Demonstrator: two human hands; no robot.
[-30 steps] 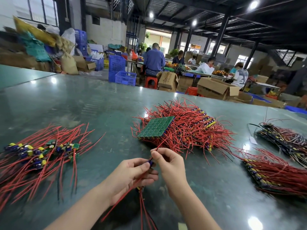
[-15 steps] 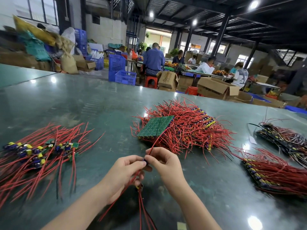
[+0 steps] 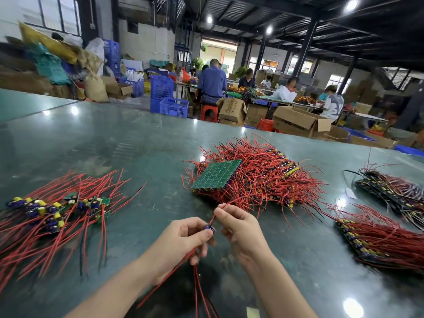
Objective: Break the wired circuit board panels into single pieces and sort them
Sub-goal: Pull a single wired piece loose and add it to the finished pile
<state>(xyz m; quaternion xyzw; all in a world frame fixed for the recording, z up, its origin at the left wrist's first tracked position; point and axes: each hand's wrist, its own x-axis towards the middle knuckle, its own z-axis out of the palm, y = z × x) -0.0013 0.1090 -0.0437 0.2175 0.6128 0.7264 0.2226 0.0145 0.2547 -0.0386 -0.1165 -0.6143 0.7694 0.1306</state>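
Left hand: left hand (image 3: 181, 242) raised over the table (image 3: 114, 145), palm turned inward, fingers curled, pinching a small wired board piece (image 3: 210, 227)
Right hand: right hand (image 3: 241, 228) opposite, thumb and forefinger pinching that piece's red wire (image 3: 223, 206)
Panels: green panel (image 3: 215, 174) on the red-wired heap (image 3: 263, 177) beyond
Singles: separated pieces (image 3: 52, 210) lie far left

Hall dim overall, dark ceiling. Light mostly from round ceiling lamps (image 3: 351, 4) plus daylight through open doorway (image 3: 218, 53) at back. Lamps throw white glare spots on glossy worktop (image 3: 91, 143) (biggest one bottom right). Soft shadow under hands. Wide-angle bend obvious, worktop edge curves. Left edge smeared, wire pile (image 3: 46, 210) blurry there; centre fairly sharp.
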